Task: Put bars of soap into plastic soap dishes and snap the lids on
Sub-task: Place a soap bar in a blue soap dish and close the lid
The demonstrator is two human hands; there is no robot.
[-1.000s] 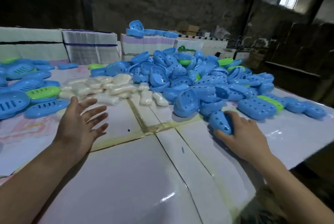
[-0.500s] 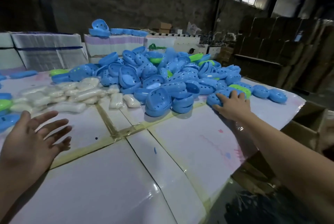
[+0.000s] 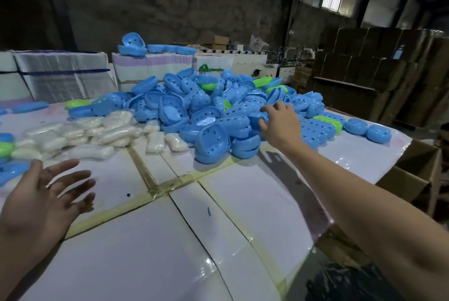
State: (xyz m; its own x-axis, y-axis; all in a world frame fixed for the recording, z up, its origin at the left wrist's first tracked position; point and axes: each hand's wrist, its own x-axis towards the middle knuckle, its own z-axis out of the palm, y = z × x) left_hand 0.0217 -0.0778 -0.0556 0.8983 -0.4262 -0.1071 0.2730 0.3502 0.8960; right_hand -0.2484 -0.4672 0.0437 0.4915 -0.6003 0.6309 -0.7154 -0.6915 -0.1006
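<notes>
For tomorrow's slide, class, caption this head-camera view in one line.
Right hand reaches into heaped blue plastic soap dishes; open left hand hovers near wrapped white soap bars.

Head view (only one): looks forward-down across table (image 3: 243, 203), close, toward dish pile (image 3: 218, 111).

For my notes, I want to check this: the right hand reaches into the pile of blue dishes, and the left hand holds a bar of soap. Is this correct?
Not quite. The head view shows the left hand open and holding nothing, hovering over the table; the soap lies beyond it. The right hand does reach into the pile of blue dishes.
</notes>
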